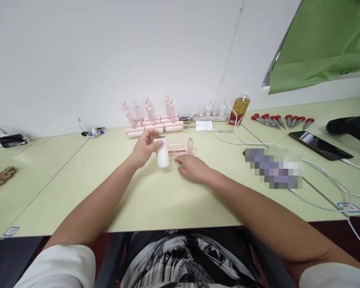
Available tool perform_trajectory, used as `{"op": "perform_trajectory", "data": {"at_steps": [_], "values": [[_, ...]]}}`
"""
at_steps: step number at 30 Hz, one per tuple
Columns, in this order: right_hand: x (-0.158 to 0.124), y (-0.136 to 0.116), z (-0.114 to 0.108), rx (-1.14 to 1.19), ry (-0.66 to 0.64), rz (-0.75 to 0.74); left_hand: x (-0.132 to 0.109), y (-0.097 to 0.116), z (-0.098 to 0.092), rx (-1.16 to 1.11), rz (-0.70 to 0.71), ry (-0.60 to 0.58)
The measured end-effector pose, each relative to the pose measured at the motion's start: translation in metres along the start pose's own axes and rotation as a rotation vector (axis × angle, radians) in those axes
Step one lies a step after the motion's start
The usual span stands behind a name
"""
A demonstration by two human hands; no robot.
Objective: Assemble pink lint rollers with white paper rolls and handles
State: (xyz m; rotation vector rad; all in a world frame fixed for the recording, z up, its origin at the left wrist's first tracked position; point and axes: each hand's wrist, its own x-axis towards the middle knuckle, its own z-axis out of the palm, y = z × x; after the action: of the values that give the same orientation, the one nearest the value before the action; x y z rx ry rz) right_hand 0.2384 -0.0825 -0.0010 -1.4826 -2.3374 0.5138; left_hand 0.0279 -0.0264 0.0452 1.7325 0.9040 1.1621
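My left hand is closed round a plain white cylinder, tilted a little and held above the table; its exact kind does not show. To its right, my right hand rests low at the tabletop, fingers bent together. Whatever is at those fingertips is too small to make out. Just beyond the right hand stands a small clear bottle. A shallow pink tray-like piece lies between the hands, partly hidden. Behind, pink cylinders lie in rows, with several slim pink tubes with looped tops standing among them.
A power strip and white paper lie along the wall. A drink bottle, red-handled screwdrivers, a black phone and a blurred-out object are on the right. White cables cross there; brown pieces lie far left.
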Motion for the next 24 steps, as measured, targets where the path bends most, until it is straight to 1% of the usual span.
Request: {"op": "perform_trajectory", "data": {"at_steps": [1, 3, 5, 8, 11, 14, 16, 17, 19, 22, 24], "values": [[0.000, -0.001, 0.000, -0.020, 0.015, 0.003, -0.014, -0.003, 0.003, -0.055, -0.023, -0.040], [-0.001, -0.002, 0.001, -0.049, 0.052, 0.017, -0.036, -0.011, 0.010, -0.140, -0.037, -0.061], [-0.001, -0.002, 0.000, -0.074, 0.042, 0.042, -0.048, -0.018, 0.016, -0.195, -0.040, -0.067], [-0.001, -0.002, -0.001, -0.095, -0.032, 0.047, -0.053, -0.025, 0.024, -0.215, -0.067, -0.094], [-0.002, -0.002, -0.002, -0.126, -0.065, 0.038, -0.054, -0.028, 0.029, -0.191, -0.107, -0.169], [-0.002, -0.002, 0.001, -0.127, -0.042, 0.031, -0.055, -0.028, 0.031, -0.130, -0.101, -0.246], [-0.001, -0.003, 0.004, -0.092, 0.006, -0.003, -0.056, -0.027, 0.030, -0.113, -0.092, -0.263], [0.001, -0.004, 0.006, -0.075, 0.030, -0.029, -0.056, -0.027, 0.030, -0.122, -0.092, -0.256], [0.004, -0.005, 0.010, -0.066, 0.051, -0.074, -0.054, -0.027, 0.027, -0.148, -0.093, -0.202], [0.008, -0.006, 0.011, -0.089, 0.027, -0.091, -0.051, -0.026, 0.023, -0.121, -0.104, -0.068], [0.009, -0.006, 0.010, -0.092, 0.012, -0.073, -0.050, -0.025, 0.021, -0.092, -0.114, -0.030]]}}
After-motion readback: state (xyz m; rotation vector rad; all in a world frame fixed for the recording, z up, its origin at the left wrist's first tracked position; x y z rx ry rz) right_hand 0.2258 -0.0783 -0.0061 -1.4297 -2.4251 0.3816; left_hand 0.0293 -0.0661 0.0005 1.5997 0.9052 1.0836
